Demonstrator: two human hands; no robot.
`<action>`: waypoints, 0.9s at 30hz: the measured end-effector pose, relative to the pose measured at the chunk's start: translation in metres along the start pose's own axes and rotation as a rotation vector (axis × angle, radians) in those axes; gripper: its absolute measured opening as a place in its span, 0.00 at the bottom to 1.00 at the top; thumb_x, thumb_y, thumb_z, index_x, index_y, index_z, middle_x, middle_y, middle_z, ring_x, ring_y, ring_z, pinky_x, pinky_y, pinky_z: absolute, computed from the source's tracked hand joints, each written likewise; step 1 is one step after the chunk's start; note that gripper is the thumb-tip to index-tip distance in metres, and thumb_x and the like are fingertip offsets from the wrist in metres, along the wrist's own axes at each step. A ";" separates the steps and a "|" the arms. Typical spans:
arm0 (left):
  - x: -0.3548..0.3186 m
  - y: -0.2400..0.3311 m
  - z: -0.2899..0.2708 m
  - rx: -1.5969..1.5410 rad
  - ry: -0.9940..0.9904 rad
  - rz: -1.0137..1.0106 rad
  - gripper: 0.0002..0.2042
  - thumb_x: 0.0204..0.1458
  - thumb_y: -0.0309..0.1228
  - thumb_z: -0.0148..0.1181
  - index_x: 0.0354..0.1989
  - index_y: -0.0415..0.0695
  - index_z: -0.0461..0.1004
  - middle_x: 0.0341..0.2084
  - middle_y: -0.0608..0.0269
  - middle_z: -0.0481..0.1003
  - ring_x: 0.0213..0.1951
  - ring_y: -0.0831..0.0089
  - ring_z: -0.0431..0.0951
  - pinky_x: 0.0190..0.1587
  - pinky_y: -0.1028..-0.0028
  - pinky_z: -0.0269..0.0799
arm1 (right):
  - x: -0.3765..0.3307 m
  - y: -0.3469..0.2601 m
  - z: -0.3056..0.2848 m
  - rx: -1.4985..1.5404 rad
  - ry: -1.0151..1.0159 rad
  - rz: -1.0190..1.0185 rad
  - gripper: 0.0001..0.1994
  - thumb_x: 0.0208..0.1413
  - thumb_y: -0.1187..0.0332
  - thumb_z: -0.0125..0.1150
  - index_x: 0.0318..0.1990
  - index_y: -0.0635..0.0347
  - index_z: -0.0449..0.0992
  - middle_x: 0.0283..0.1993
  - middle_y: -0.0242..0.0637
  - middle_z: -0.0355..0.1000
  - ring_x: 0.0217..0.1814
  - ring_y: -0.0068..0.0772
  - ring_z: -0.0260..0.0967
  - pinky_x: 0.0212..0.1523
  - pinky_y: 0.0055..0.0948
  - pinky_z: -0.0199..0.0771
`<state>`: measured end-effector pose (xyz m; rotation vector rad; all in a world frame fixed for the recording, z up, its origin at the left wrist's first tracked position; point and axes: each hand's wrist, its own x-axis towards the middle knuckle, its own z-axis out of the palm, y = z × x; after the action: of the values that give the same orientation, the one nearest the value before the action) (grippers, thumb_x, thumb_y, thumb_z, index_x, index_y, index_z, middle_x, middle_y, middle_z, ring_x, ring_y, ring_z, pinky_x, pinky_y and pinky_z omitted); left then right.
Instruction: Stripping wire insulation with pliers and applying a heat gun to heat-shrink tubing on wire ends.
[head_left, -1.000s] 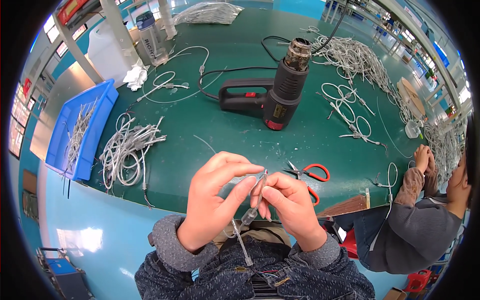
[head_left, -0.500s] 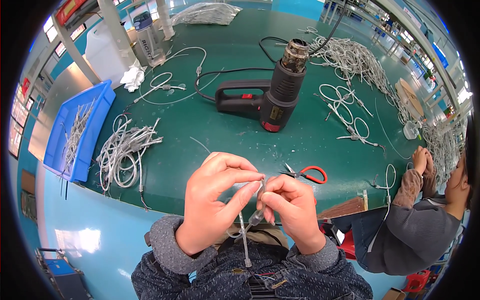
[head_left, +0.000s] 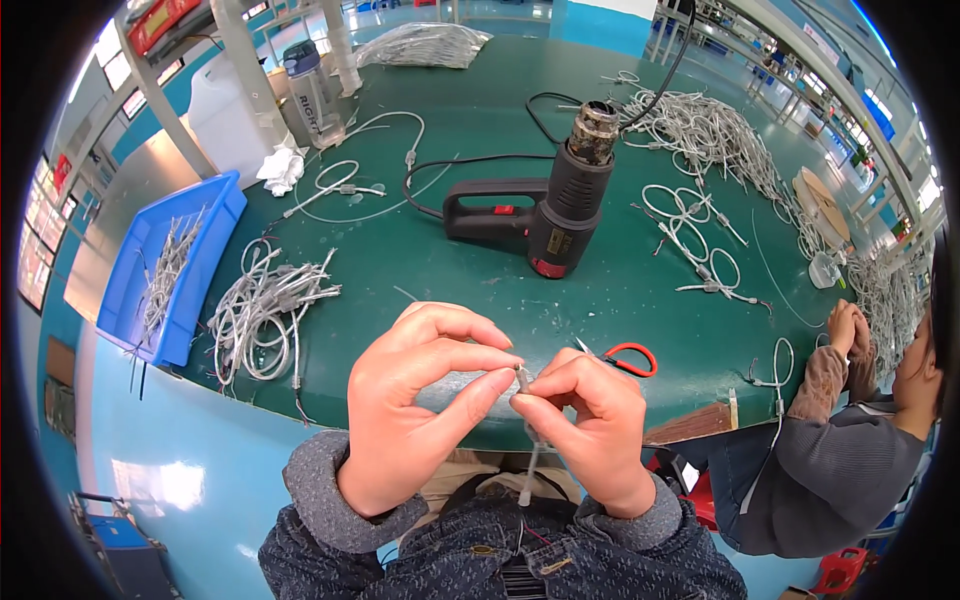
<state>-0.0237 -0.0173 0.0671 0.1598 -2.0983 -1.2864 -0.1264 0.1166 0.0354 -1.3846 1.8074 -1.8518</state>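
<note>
In front of my body, near the table's front edge, both hands hold up a grey-white cable. My right hand pinches it between thumb and forefinger just below its upper end. At the very tip of that end, the thumb and forefinger of my left hand close in a pinch; its other fingers are curved and apart. Below my right fingers the cable hangs toward my lap, with a sleeved end and thin wires. Red-handled snips lie on the table just beyond my right hand.
A black heat gun stands mid-table. At the left are a cable bundle and a blue tray of short wires. More cables are heaped at the far right. A co-worker sits at the right edge.
The table appears shifted slightly right and down in view. The hanging cable end has swung to the right, and my left hand has tilted a little. Both hands keep their pinch.
</note>
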 end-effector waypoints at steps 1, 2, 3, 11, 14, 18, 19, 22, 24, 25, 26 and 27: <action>0.000 0.002 -0.002 -0.006 0.003 0.001 0.07 0.39 0.17 0.62 0.29 0.38 0.78 0.32 0.58 0.75 0.41 0.65 0.73 0.46 0.69 0.68 | 0.000 -0.003 0.001 0.005 0.000 0.016 0.06 0.45 0.85 0.62 0.27 0.69 0.71 0.25 0.36 0.68 0.21 0.19 0.66 0.21 0.17 0.65; 0.001 0.004 -0.004 -0.001 0.004 0.006 0.07 0.39 0.17 0.62 0.29 0.38 0.78 0.32 0.58 0.75 0.41 0.65 0.73 0.46 0.69 0.68 | 0.000 -0.006 0.001 0.009 -0.001 0.032 0.06 0.45 0.85 0.62 0.27 0.69 0.71 0.24 0.36 0.68 0.22 0.19 0.66 0.21 0.17 0.65; 0.001 0.005 -0.007 0.020 -0.008 0.021 0.07 0.39 0.17 0.62 0.29 0.38 0.78 0.32 0.58 0.75 0.41 0.65 0.73 0.46 0.69 0.68 | 0.000 -0.008 0.002 0.013 -0.002 0.048 0.06 0.44 0.85 0.63 0.27 0.69 0.71 0.24 0.35 0.68 0.22 0.19 0.66 0.21 0.17 0.65; -0.003 0.007 -0.012 0.090 -0.008 0.116 0.04 0.40 0.21 0.63 0.26 0.40 0.76 0.31 0.61 0.76 0.36 0.67 0.75 0.40 0.70 0.68 | -0.005 -0.016 0.007 -0.004 -0.016 0.031 0.05 0.44 0.85 0.63 0.27 0.69 0.72 0.24 0.34 0.68 0.21 0.19 0.66 0.21 0.17 0.65; -0.006 0.005 -0.012 0.090 -0.001 0.103 0.04 0.40 0.21 0.63 0.25 0.40 0.76 0.31 0.61 0.76 0.36 0.66 0.75 0.40 0.70 0.68 | -0.006 -0.017 0.008 -0.023 -0.037 0.068 0.04 0.46 0.84 0.62 0.28 0.69 0.73 0.24 0.34 0.68 0.21 0.19 0.66 0.21 0.17 0.65; -0.009 0.004 -0.007 0.017 -0.025 0.006 0.05 0.37 0.17 0.59 0.24 0.37 0.74 0.32 0.60 0.75 0.42 0.65 0.73 0.47 0.68 0.68 | -0.004 -0.020 0.006 -0.037 -0.105 0.106 0.02 0.48 0.83 0.59 0.29 0.70 0.73 0.24 0.34 0.68 0.22 0.19 0.67 0.22 0.17 0.66; -0.011 0.002 -0.005 -0.010 -0.025 -0.015 0.05 0.37 0.17 0.59 0.24 0.37 0.73 0.32 0.60 0.74 0.42 0.65 0.73 0.47 0.68 0.67 | -0.004 -0.020 0.006 -0.038 -0.134 0.116 0.01 0.49 0.83 0.59 0.30 0.70 0.73 0.24 0.34 0.68 0.22 0.19 0.67 0.22 0.17 0.66; -0.014 -0.004 0.003 -0.071 -0.028 -0.052 0.05 0.37 0.17 0.58 0.24 0.37 0.73 0.32 0.59 0.74 0.43 0.65 0.73 0.47 0.68 0.67 | -0.007 -0.018 0.006 0.119 -0.092 0.214 0.01 0.50 0.83 0.57 0.30 0.70 0.73 0.25 0.34 0.68 0.22 0.19 0.68 0.22 0.17 0.67; -0.015 -0.008 0.009 -0.083 0.008 -0.051 0.04 0.38 0.16 0.57 0.24 0.37 0.72 0.34 0.58 0.73 0.43 0.65 0.72 0.48 0.67 0.67 | -0.009 -0.015 0.008 0.196 -0.070 0.265 0.00 0.51 0.82 0.57 0.30 0.71 0.73 0.25 0.34 0.68 0.22 0.19 0.68 0.22 0.17 0.67; -0.015 -0.009 0.011 -0.086 0.027 -0.052 0.04 0.38 0.16 0.57 0.24 0.37 0.72 0.34 0.57 0.73 0.44 0.65 0.72 0.48 0.67 0.67 | -0.011 -0.013 0.010 0.193 -0.041 0.241 0.00 0.51 0.83 0.57 0.30 0.71 0.73 0.26 0.35 0.68 0.22 0.20 0.68 0.22 0.17 0.67; -0.016 -0.009 0.013 -0.088 0.027 -0.055 0.04 0.38 0.16 0.57 0.24 0.37 0.72 0.34 0.57 0.73 0.44 0.65 0.72 0.48 0.67 0.67 | -0.012 -0.011 0.012 0.189 -0.012 0.217 0.01 0.50 0.83 0.57 0.30 0.71 0.73 0.26 0.35 0.68 0.22 0.20 0.68 0.22 0.18 0.67; -0.017 -0.009 0.015 -0.115 0.046 -0.067 0.05 0.38 0.16 0.57 0.24 0.37 0.71 0.36 0.56 0.72 0.44 0.65 0.72 0.48 0.67 0.67 | -0.013 -0.010 0.013 0.186 0.017 0.192 0.01 0.50 0.83 0.56 0.30 0.71 0.72 0.26 0.36 0.68 0.22 0.21 0.68 0.22 0.18 0.67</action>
<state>-0.0217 -0.0035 0.0468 0.2085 -1.9893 -1.4263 -0.1057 0.1189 0.0355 -1.0938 1.6614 -1.8802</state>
